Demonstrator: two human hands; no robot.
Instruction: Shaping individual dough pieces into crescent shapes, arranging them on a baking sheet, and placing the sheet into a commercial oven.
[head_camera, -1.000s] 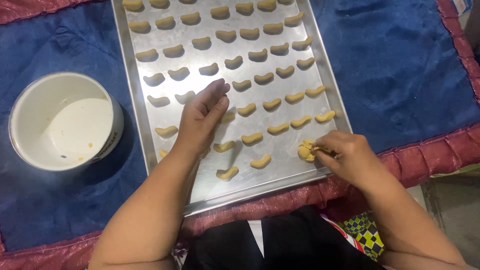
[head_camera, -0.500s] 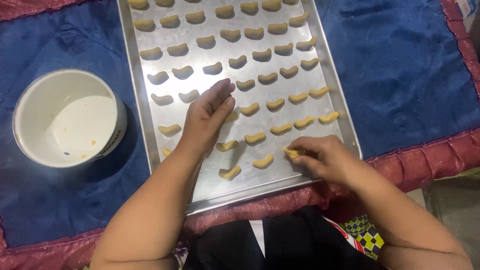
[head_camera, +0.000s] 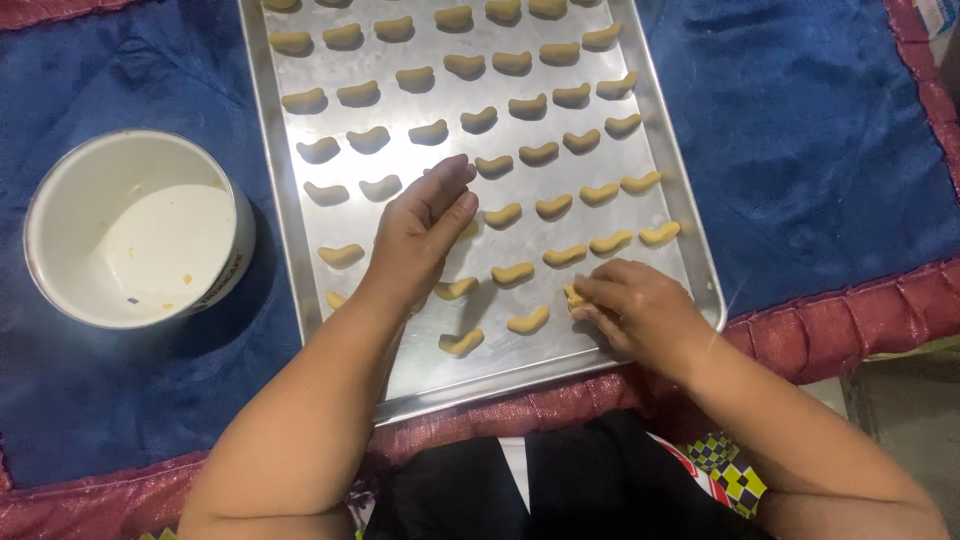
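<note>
Right hand (head_camera: 640, 310) pinches a dough piece (head_camera: 574, 296) at the tray (head_camera: 690, 250) corner, left hand (head_camera: 420, 235) flat, open; set it gently, in line with its row.

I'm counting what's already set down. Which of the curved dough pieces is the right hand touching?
The piece at the right hand's fingertips, dough piece, nearest the tray's near-right corner; every other piece lies free of that hand.

Even, moderately bright overhead light. The metal baking tray (head_camera: 655, 130) shows soft, hazy glare along its centre; each dough piece casts a short shadow. Focus is sharp overall, though the right hand (head_camera: 635, 305) appears slightly blurred, perhaps from motion.
</note>
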